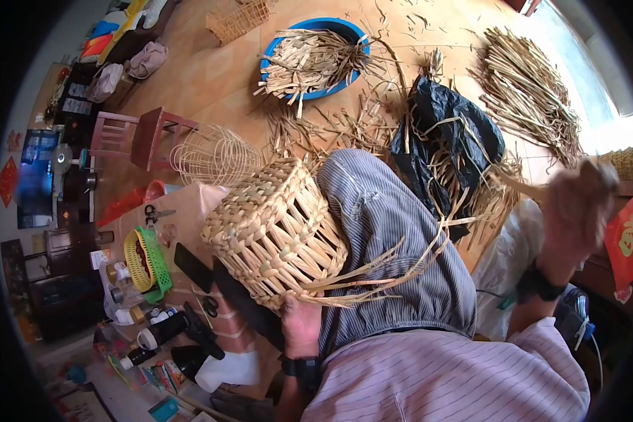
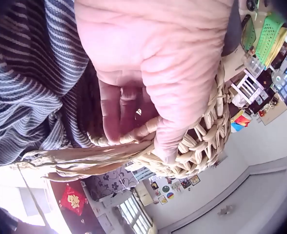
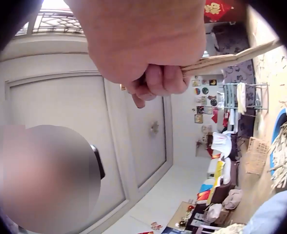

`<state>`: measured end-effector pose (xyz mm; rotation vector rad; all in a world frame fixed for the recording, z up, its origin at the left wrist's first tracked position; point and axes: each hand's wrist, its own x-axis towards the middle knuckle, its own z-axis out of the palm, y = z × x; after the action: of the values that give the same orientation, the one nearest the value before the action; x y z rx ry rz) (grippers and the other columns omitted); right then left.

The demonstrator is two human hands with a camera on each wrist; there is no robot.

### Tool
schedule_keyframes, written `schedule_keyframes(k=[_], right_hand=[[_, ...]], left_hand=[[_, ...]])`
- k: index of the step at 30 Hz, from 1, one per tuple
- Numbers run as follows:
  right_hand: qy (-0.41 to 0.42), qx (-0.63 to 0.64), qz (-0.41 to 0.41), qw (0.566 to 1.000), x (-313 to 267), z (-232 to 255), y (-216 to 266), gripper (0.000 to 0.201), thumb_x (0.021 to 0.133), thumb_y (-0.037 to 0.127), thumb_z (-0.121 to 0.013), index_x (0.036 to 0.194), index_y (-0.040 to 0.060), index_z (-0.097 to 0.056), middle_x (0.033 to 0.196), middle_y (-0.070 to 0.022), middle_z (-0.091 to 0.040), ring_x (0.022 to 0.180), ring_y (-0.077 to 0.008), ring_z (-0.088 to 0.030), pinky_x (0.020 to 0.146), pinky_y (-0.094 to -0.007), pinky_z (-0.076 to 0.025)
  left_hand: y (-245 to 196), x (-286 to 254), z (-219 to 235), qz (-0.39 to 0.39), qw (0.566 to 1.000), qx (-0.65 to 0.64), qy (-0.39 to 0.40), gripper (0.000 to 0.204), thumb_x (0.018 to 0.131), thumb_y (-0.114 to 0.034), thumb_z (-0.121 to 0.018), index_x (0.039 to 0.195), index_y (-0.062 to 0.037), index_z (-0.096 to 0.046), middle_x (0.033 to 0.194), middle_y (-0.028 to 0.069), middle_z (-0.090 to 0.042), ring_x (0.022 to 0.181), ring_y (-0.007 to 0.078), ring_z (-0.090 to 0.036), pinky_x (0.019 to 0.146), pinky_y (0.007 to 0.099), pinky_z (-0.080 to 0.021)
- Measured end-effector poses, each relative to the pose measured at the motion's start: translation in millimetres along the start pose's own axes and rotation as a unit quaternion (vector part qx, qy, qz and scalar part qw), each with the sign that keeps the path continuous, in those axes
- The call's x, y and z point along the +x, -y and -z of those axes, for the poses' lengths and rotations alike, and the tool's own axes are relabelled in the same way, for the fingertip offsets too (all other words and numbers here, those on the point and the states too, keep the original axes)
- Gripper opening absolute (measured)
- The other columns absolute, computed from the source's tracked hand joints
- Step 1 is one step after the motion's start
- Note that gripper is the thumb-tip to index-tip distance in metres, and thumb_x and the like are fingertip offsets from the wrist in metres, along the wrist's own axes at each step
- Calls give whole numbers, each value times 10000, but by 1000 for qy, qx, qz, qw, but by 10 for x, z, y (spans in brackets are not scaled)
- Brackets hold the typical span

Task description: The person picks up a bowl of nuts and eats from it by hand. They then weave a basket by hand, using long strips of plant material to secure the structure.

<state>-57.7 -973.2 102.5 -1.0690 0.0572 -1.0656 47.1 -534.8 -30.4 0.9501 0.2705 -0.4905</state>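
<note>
A half-woven straw basket (image 1: 278,235) lies tilted on the person's striped lap, its braided base up and to the left. The left hand (image 1: 302,325) grips its rim; in the left wrist view the thumb (image 2: 168,146) presses outside while the fingers curl inside. Loose straw ends (image 2: 92,158) trail from the rim beside the thumb. Raised out to the right, the right hand (image 1: 578,211) is blurred in the head view. Its curled fingers (image 3: 163,80) hold a flat straw strand (image 3: 233,59), which stretches away from the fist.
Beyond the knees stands a blue basin (image 1: 362,42) of straw strips. A black plastic bag (image 1: 450,126) and a straw pile (image 1: 531,91) lie to the right. At left are a wire frame (image 1: 214,156), scissors (image 1: 209,305) and a green basket (image 1: 160,264) on a low table.
</note>
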Motion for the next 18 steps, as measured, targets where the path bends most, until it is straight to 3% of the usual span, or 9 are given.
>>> schedule_keyframes(k=[2,6,8,9,11,13,14,16,18], right_hand=[[-166,-23,73,983,-175,-123,150,128,1065,149,-539,1077,43,-610,905,-28,-558,605,-142,-462,530,-274,-392],[10,-191,-9,981,-371,-242,102,214,1012,177,-596,1008,-10,-701,862,-67,-672,602,-162,-583,552,-291,-486],[197,-300,-103,928,-175,-671,95,229,1004,146,-585,1052,-34,-717,799,-64,-651,569,-121,-560,543,-275,-441],[294,-350,-129,880,-76,-885,89,241,1000,131,-579,1073,-47,-725,768,-62,-641,552,-100,-548,539,-267,-418],[280,-321,-168,889,-140,-972,-65,220,1029,93,-570,1135,-56,-692,755,-32,-556,573,-98,-544,564,-265,-423],[242,-305,-189,901,-197,-1036,-142,211,1068,102,-573,1184,-42,-675,768,-20,-544,593,-88,-549,581,-264,-432],[234,-296,-204,903,-214,-1019,-171,211,1082,114,-577,1200,-35,-668,777,-19,-550,601,-84,-553,587,-263,-435],[226,-287,-218,905,-237,-987,-203,221,1102,145,-581,1221,-23,-660,790,-19,-563,612,-78,-558,595,-258,-439],[230,-291,-218,902,-250,-968,-203,239,1114,184,-580,1229,-10,-660,797,-23,-575,618,-74,-561,600,-251,-444]], left_hand=[[-3,-12,19,2,1000,4,0,779,890,-492,-834,1529,-177,-519,1535,3,-553,1418,238,-485,1127,476,-426],[105,14,298,-24,999,-22,-28,754,923,-500,-795,1534,-170,-501,1533,29,-551,1432,262,-484,1194,533,-402],[-72,-44,221,-53,996,-60,-50,776,944,-497,-770,1567,-156,-458,1587,46,-503,1481,280,-448,1233,581,-373],[-163,-114,235,-22,986,-61,-151,858,947,-591,-716,1613,-161,-388,1656,53,-423,1511,287,-411,1267,595,-321],[-231,-96,350,-43,988,-88,-123,912,943,-626,-701,1633,-146,-348,1693,66,-369,1521,281,-401,1260,549,-345],[-288,-32,261,-51,971,-235,9,863,967,-567,-707,1622,-114,-374,1664,90,-423,1479,272,-465,1171,491,-471],[-303,58,399,-27,926,-346,147,836,981,-533,-707,1618,-100,-383,1650,101,-445,1457,268,-495,1116,458,-525],[-361,118,352,-24,867,-438,235,784,1004,-468,-704,1611,-78,-397,1628,117,-479,1416,258,-545,1018,396,-599],[-394,69,277,-46,883,-433,175,735,1024,-425,-688,1605,-72,-408,1618,114,-493,1369,239,-578,956,355,-619]])
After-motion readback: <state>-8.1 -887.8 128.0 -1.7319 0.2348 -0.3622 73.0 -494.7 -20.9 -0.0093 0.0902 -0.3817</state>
